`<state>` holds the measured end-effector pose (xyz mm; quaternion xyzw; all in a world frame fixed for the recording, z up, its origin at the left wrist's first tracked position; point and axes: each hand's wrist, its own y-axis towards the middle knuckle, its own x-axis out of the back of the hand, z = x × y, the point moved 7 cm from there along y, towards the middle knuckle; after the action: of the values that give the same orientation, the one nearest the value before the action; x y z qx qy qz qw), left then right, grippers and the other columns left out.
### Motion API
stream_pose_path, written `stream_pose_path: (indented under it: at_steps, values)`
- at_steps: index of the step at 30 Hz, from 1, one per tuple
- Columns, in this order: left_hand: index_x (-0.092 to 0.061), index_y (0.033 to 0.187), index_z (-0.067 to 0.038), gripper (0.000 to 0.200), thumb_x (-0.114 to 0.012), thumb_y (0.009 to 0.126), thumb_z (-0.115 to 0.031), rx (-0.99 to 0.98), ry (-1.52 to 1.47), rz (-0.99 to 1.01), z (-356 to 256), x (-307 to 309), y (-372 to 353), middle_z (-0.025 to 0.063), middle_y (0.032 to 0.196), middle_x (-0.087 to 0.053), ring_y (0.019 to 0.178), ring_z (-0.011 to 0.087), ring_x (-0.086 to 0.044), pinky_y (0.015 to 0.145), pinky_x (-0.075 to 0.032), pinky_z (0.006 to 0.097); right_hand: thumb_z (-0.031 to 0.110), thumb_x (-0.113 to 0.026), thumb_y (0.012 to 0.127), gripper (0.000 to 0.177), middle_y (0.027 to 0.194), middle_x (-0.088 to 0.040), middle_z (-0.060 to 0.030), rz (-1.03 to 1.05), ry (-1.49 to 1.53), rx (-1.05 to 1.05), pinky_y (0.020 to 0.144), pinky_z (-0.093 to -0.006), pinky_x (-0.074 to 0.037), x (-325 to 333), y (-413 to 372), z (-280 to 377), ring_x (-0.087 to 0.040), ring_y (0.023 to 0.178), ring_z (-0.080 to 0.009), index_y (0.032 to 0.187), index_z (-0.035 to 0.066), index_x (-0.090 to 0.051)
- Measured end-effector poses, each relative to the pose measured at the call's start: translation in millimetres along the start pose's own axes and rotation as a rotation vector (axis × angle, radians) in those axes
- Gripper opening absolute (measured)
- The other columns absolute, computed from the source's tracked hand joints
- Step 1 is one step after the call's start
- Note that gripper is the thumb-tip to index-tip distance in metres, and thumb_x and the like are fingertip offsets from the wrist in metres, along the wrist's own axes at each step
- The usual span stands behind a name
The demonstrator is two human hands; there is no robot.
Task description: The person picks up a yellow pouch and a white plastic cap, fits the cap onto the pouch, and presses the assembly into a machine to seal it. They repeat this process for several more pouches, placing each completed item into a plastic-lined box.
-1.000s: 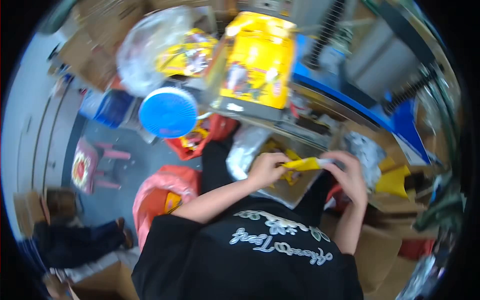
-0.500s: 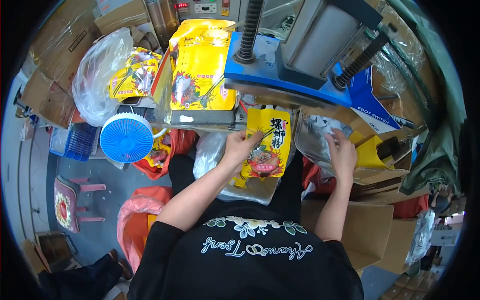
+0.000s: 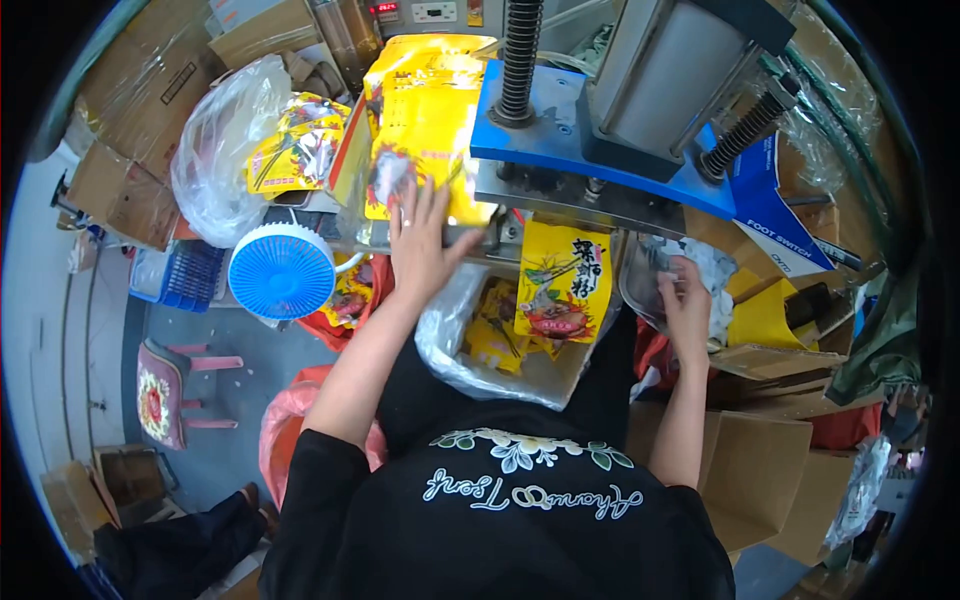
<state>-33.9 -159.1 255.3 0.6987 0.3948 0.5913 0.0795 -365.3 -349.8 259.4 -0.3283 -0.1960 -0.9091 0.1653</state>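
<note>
My left hand (image 3: 423, 240) is open, its spread fingers lying over the lower edge of a stack of yellow printed food pouches (image 3: 425, 130). My right hand (image 3: 688, 310) has curled fingers with thumb and fingertips close together, at a clear plastic tray (image 3: 640, 285) of whitish-grey pieces. Whether something small is between those fingertips cannot be made out. One yellow pouch (image 3: 565, 285) hangs with its top edge below the press (image 3: 590, 190), untouched by either hand. Beneath it, a plastic-lined box (image 3: 572, 375) on my lap holds more yellow pouches (image 3: 495, 335).
A blue desk fan (image 3: 281, 278) and a clear plastic bag (image 3: 230, 150) stand left of the stack. A blue-and-white carton (image 3: 780, 215) and a yellow flap (image 3: 768, 315) lie right. On the floor are a pink-legged stool (image 3: 165, 395), a red bag (image 3: 290, 425) and an open carton (image 3: 755, 465).
My left hand has let go of the hanging pouch and moved up-left onto the stack. My right fingers have drawn closer together at the tray. The view has shifted slightly.
</note>
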Motion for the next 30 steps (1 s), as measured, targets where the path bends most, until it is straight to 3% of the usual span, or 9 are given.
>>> stream_pose_path:
  at_steps: [2, 7, 8, 10, 17, 20, 23, 28, 30]
  values:
    - [-0.061, 0.129, -0.014, 0.049, -0.073, 0.082, -0.024, -0.009, -0.066, 0.126, 0, 8, -24, 0.0119, 0.144, -0.05, 0.137, 0.03, -0.042, 0.118, -0.015, 0.0429, 0.011, -0.061, 0.092, 0.015, 0.095, -0.065, -0.004, -0.064, 0.289, -0.095, 0.063, -0.0274, -0.049, -1, -1, -11, -0.064, 0.078, -0.0125, 0.105, 0.004, -0.064]
    - [-0.073, 0.089, -0.003, 0.007, -0.071, 0.083, -0.005, 0.26, -0.515, 0.079, 9, 38, -31, 0.0076, 0.082, -0.069, 0.079, 0.0222, -0.065, 0.083, -0.048, 0.0344, 0.011, -0.064, 0.09, 0.016, 0.095, -0.063, -0.0023, 0.05, 0.389, -0.047, 0.069, -0.0245, -0.046, -4, -2, 20, -0.056, 0.08, -0.0121, 0.104, 0.003, -0.065]
    - [-0.071, 0.089, 0.0, 0.007, -0.07, 0.083, 0.0, 0.378, -0.815, 0.094, -1, 36, -37, 0.0059, 0.08, -0.068, 0.073, 0.012, -0.062, 0.068, -0.047, 0.0245, 0.011, -0.065, 0.089, 0.015, 0.094, -0.063, -0.0053, 0.038, 0.272, -0.018, 0.073, -0.0264, -0.046, -4, -3, 31, -0.056, 0.084, -0.0136, 0.102, 0.004, -0.068]
    - [-0.072, 0.092, 0.001, 0.009, -0.069, 0.083, 0.002, 0.41, -0.99, 0.208, -18, 24, -49, 0.0035, 0.077, -0.067, 0.073, 0.0056, -0.059, 0.065, -0.045, 0.0216, 0.011, -0.07, 0.085, 0.019, 0.095, -0.065, -0.0068, 0.079, 0.154, 0.106, 0.074, -0.0285, -0.045, -7, -8, 79, -0.057, 0.085, -0.0161, 0.103, 0.007, -0.071]
    - [-0.072, 0.095, 0.002, 0.015, -0.072, 0.085, -0.009, 0.327, -0.988, 0.611, -64, -13, -94, 0.0054, 0.085, -0.071, 0.079, 0.008, -0.063, 0.075, -0.049, 0.024, 0.025, -0.075, 0.079, 0.024, 0.083, -0.066, -0.0107, 0.491, -0.021, 0.489, 0.075, -0.0364, -0.048, -54, -27, 137, -0.062, 0.083, -0.0284, 0.096, 0.009, -0.072]
    - [-0.072, 0.096, 0.003, 0.019, -0.069, 0.088, -0.014, 0.319, -1.056, 0.628, -66, -29, -105, 0.0073, 0.086, -0.072, 0.075, 0.0092, -0.064, 0.069, -0.05, 0.0261, 0.026, -0.074, 0.08, 0.026, 0.089, -0.068, -0.0121, 0.633, 0.134, 0.353, 0.077, -0.0376, -0.05, -70, -27, 126, -0.065, 0.088, -0.0302, 0.098, 0.007, -0.071]
    - [-0.072, 0.097, 0.003, 0.022, -0.069, 0.09, -0.017, 0.448, -1.091, 0.636, -72, -33, -94, 0.0091, 0.084, -0.073, 0.072, 0.0093, -0.064, 0.065, -0.05, 0.0271, 0.015, -0.075, 0.08, 0.029, 0.103, -0.07, -0.0111, 0.491, 0.329, 0.249, 0.084, -0.0329, -0.051, -61, -16, 115, -0.067, 0.094, -0.0231, 0.106, 0.003, -0.07]
    - [-0.07, 0.098, 0.009, 0.026, -0.069, 0.092, -0.016, 0.776, -1.375, 0.538, -85, -55, -62, 0.0077, 0.089, -0.072, 0.072, 0.0077, -0.063, 0.064, -0.05, 0.0242, 0.031, -0.074, 0.083, 0.037, 0.096, -0.072, -0.0135, -0.028, -0.104, 0.11, 0.076, -0.0394, -0.053, 8, 7, 68, -0.069, 0.087, -0.0318, 0.111, 0.007, -0.068]
    - [-0.069, 0.097, 0.009, 0.023, -0.069, 0.091, -0.013, 0.878, -1.511, 0.511, -91, -61, -56, 0.0102, 0.089, -0.072, 0.072, 0.0107, -0.066, 0.063, -0.052, 0.0255, 0.029, -0.068, 0.088, 0.033, 0.098, -0.072, -0.0158, -0.018, -0.404, -0.049, 0.077, -0.0366, -0.054, 37, 8, 52, -0.07, 0.089, -0.0307, 0.112, 0.006, -0.069]
